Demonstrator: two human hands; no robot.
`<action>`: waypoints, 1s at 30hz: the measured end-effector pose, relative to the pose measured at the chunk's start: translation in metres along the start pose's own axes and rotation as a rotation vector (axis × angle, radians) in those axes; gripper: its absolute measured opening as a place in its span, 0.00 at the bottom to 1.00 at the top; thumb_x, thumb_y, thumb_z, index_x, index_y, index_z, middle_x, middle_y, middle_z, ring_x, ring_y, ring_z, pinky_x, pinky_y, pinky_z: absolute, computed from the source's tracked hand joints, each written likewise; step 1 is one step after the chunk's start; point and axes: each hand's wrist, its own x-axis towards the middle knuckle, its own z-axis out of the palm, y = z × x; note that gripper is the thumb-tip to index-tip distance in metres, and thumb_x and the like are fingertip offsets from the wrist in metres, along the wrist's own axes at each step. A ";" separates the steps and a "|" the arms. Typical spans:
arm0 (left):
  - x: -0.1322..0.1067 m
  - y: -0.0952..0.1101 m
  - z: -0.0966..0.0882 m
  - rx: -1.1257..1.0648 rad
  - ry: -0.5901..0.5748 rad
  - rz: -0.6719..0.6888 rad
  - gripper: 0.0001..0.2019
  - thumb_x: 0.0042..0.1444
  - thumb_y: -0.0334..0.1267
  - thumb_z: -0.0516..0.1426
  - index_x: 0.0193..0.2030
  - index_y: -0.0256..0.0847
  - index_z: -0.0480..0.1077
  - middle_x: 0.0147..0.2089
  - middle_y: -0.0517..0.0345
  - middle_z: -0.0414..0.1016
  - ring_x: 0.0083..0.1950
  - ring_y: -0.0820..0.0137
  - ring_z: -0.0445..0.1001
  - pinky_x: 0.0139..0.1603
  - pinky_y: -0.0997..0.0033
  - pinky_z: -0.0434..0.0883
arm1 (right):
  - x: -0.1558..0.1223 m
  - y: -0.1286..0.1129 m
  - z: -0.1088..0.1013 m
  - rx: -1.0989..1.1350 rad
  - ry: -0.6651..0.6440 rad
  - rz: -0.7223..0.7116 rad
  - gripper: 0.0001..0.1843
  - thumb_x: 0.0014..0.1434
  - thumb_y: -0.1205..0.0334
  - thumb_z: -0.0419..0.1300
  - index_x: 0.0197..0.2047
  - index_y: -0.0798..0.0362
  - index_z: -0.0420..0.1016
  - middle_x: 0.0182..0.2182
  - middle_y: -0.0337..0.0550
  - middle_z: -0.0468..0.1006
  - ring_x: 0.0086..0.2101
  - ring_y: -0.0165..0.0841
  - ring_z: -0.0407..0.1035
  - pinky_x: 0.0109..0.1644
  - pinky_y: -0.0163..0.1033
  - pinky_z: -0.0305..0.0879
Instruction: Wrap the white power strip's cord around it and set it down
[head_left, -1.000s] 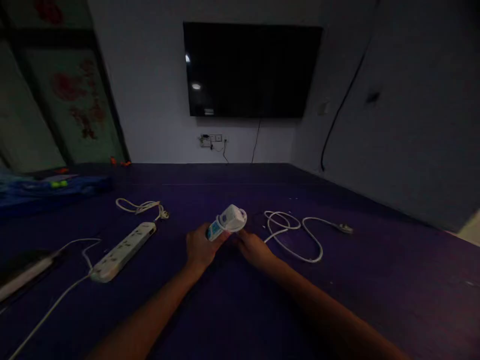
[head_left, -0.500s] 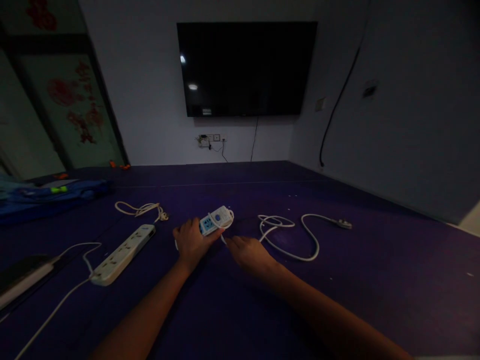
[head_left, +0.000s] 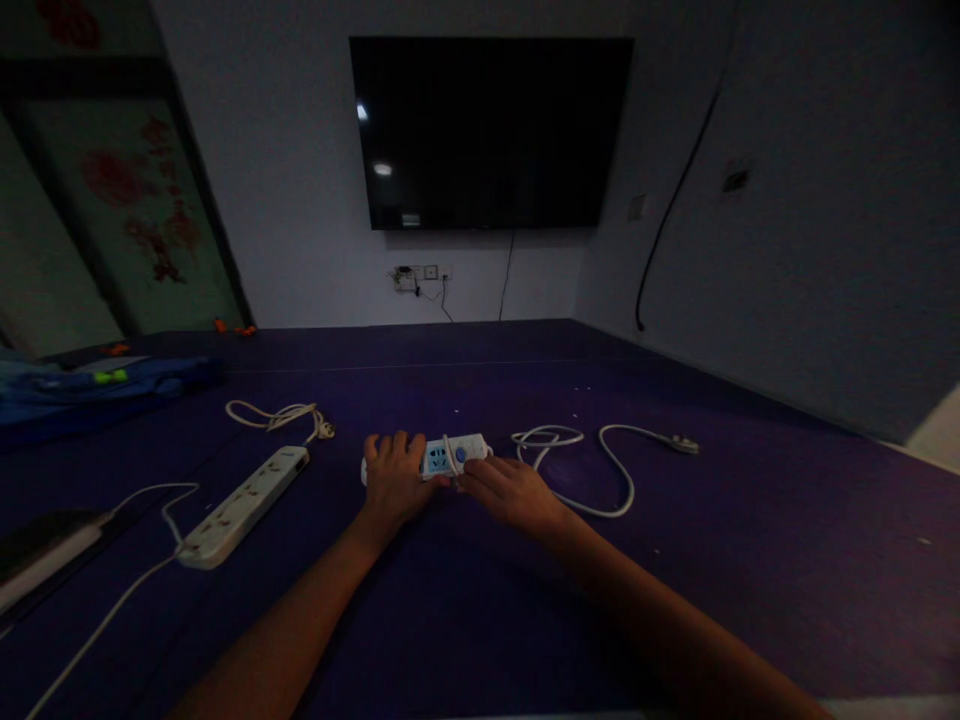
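Power strip (head_left: 450, 456) lies flat, long axis 9-to-3; left hand (head_left: 394, 478) clasps its 9 o'clock end, right hand (head_left: 511, 492) pinches its cord (head_left: 600, 470) near the 3 o'clock end.

Dim home room: wall-mounted television (head_left: 491, 130).

The single head view looks forward and down from above and behind the two forearms, close enough that the left hand (head_left: 394, 473) and right hand (head_left: 512, 490) sit mid-frame. Beyond the hands it faces a wall-mounted television (head_left: 491, 130), with purple floor (head_left: 750, 540) spreading around them.
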 end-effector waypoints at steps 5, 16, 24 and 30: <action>0.002 0.006 -0.005 -0.121 -0.029 0.214 0.44 0.37 0.76 0.41 0.42 0.38 0.70 0.37 0.48 0.70 0.39 0.58 0.65 0.49 0.50 0.54 | 0.001 0.010 -0.003 0.318 -0.015 0.257 0.12 0.55 0.52 0.61 0.34 0.54 0.73 0.28 0.41 0.75 0.28 0.28 0.68 0.29 0.32 0.59; 0.000 0.024 -0.013 -0.301 -0.100 0.381 0.39 0.34 0.73 0.49 0.36 0.37 0.69 0.35 0.47 0.71 0.38 0.58 0.67 0.45 0.55 0.59 | 0.007 0.031 -0.005 1.161 -0.280 0.712 0.14 0.36 0.55 0.71 0.23 0.56 0.76 0.23 0.38 0.74 0.25 0.28 0.67 0.28 0.32 0.58; -0.004 0.027 -0.018 -0.467 -0.192 0.323 0.38 0.28 0.73 0.54 0.36 0.40 0.69 0.36 0.48 0.72 0.38 0.59 0.69 0.43 0.60 0.61 | -0.013 0.038 0.019 1.431 -0.310 0.920 0.16 0.35 0.54 0.70 0.22 0.57 0.75 0.20 0.38 0.73 0.22 0.26 0.63 0.26 0.32 0.58; -0.005 0.029 -0.019 -0.603 -0.143 0.164 0.38 0.25 0.74 0.54 0.32 0.40 0.69 0.31 0.52 0.73 0.34 0.61 0.70 0.38 0.62 0.62 | -0.011 0.032 0.026 1.517 -0.206 1.079 0.20 0.36 0.48 0.69 0.19 0.58 0.72 0.15 0.34 0.68 0.17 0.22 0.57 0.22 0.30 0.52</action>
